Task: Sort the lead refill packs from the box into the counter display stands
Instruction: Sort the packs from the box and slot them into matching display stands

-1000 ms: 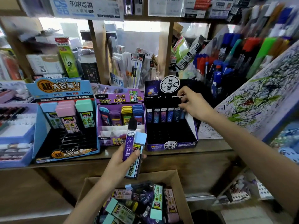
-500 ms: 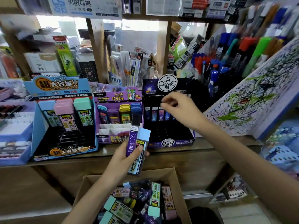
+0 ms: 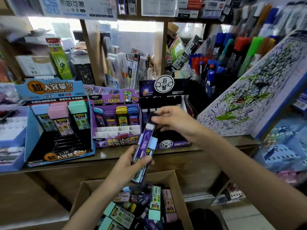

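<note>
While left hand (image 3: 131, 165) grips a slim purple lead refill pack (image 3: 145, 141) and a light-blue-capped pack (image 3: 153, 144) mid-frame over the brown cardboard box (image 3: 86, 190), right hand (image 3: 174, 122) pinches the purple one's black top. Step: hand-off. Next, likely: pull free, slot into black-and-purple card stand (image 3: 174, 143) behind.

A single wide-angle, head-worn view looks forward and down at close range: cardboard box (image 3: 178, 185) at the bottom edge, desk (image 3: 106, 153) with display stands (image 3: 116, 100) mid-frame, stocked shelves (image 3: 149, 18) above.
</note>
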`<state>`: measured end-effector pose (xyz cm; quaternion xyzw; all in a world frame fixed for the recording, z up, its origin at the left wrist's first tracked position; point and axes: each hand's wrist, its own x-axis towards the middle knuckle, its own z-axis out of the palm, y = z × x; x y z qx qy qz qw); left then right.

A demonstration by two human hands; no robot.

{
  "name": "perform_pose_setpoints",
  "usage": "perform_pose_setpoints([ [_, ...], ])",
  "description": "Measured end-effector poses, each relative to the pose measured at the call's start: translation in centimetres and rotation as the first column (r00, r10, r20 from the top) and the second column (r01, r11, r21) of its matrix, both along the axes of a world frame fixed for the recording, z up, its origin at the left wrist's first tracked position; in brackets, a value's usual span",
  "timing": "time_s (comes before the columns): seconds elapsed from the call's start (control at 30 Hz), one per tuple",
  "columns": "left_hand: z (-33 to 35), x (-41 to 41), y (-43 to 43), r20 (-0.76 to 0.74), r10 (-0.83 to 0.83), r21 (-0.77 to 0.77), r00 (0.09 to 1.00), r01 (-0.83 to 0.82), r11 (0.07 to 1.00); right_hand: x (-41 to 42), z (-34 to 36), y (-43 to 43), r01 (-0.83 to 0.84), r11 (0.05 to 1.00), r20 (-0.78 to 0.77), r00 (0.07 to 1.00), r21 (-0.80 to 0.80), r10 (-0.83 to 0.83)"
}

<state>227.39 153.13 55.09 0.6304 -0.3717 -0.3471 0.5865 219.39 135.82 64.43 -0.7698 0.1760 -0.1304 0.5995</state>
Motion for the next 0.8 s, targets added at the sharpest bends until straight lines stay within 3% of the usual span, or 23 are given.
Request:
perform_pose_setpoints([
  [0.07, -0.1, 0.1, 0.2, 0.003, 0.002, 0.008, 1.0, -0.002, 1.0, -0.8, 1.8, -1.6, 0.082, 0.997, 0.058, 0.995, -0.005, -0.082],
  [0.17, -0.3, 0.3, 0.6, 0.012, 0.03, 0.03, 0.999, -0.03, 0.999, -2.0, 4.4, -4.5, 0.195, 0.962, 0.076, 0.98, -0.192, -0.184],
  [0.3, -0.6, 0.5, 0.9, 0.017, 0.07, 0.042, 0.997, -0.071, 0.997, -2.4, 5.6, -7.0, 0.206, 0.775, 0.02, 0.97, -0.597, -0.242],
  [0.43, -0.7, 0.6, 1.2, 0.044, 0.118, 0.038, 0.992, -0.12, 0.992, -1.5, 4.8, -7.9, 0.137, 0.618, -0.014, 0.973, -0.774, -0.232],
  [0.6, -0.7, 0.8, 1.5, 0.056, 0.149, 0.022, 0.987, -0.151, 0.988, -0.2, 3.4, -8.7, 0.057, 0.486, -0.053, 0.976, -0.872, -0.21],
  [0.8, -0.6, 0.9, 1.8, 0.06, 0.154, 0.017, 0.986, -0.156, 0.988, 0.7, 2.6, -9.4, 0.024, 0.537, -0.115, 0.968, -0.843, -0.225],
])
